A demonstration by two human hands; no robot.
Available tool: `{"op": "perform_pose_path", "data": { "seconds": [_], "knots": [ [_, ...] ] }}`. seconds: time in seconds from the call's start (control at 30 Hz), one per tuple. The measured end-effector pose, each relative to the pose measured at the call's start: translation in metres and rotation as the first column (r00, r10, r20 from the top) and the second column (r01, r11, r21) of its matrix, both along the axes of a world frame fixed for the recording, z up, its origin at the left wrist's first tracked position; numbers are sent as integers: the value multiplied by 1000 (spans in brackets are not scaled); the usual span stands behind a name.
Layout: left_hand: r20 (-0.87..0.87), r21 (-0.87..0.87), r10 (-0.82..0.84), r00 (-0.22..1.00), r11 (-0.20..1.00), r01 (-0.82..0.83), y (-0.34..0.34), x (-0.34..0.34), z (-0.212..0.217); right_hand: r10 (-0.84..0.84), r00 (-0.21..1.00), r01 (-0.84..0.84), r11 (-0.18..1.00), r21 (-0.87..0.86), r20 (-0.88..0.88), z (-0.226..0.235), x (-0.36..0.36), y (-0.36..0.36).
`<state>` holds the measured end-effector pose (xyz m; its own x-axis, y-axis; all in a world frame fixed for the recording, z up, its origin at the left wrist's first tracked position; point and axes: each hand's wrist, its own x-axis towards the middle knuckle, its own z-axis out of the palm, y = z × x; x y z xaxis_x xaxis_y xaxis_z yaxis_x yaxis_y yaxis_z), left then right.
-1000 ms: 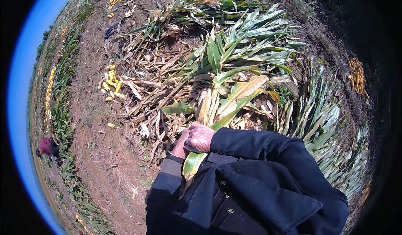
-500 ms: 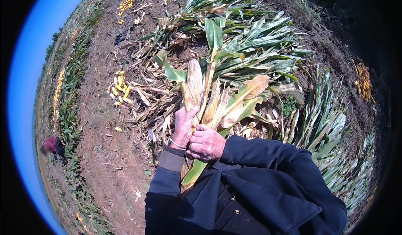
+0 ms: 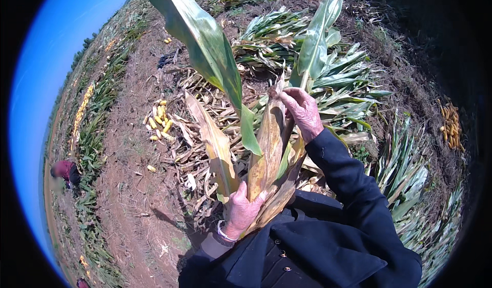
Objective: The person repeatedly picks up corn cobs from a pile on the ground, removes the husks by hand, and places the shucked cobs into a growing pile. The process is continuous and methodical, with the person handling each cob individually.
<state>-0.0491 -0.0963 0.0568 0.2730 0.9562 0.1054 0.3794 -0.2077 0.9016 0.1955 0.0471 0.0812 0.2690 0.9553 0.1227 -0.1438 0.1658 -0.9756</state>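
Observation:
A corn ear (image 3: 266,149) in its dry tan husk stands upright before me, still on its stalk, its brown silk at the top. My left hand (image 3: 241,208), with a white band at its wrist, is closed around the lower part of the ear. At the tip, my right hand (image 3: 304,113) has its fingers pinched on the husk; their exact grip is partly hidden. A long green leaf (image 3: 205,44) arches up to the left. Another green leaf (image 3: 315,39) rises behind my right hand, and a yellowed leaf (image 3: 214,149) hangs beside the ear.
Yellow husked cobs (image 3: 161,118) lie heaped on the soil to the left; another heap of cobs (image 3: 451,125) is at far right. Cut corn stalks (image 3: 343,80) are piled ahead. A person in red (image 3: 64,171) is at the far left.
My right hand has moved up from beside the left hand to the ear's tip. The ear and leaves now stand higher and nearer; my left hand sits lower.

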Motion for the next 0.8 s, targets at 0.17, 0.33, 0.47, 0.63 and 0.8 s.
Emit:
{"op": "perform_pose_path", "data": {
  "seconds": [0.17,0.33,0.47,0.63,0.8],
  "knots": [
    [-42,101,27,999,995,-22,-4,-7,24,-75,993,61,987,-150,-91,5,3,12],
    [-7,84,-2,1000,996,3,-9,-20,22,20,954,-69,986,-153,-301,13,-4,11],
    [11,-51,-21,1000,998,21,-7,-23,36,99,900,-192,964,-184,-424,-8,9,28],
    [71,-124,-86,994,988,95,3,-25,26,-25,889,-102,963,-251,-457,-35,14,43],
    [64,-2,-12,998,1000,12,6,-23,29,-139,883,6,959,-285,-448,-43,0,47]
  ]
}}
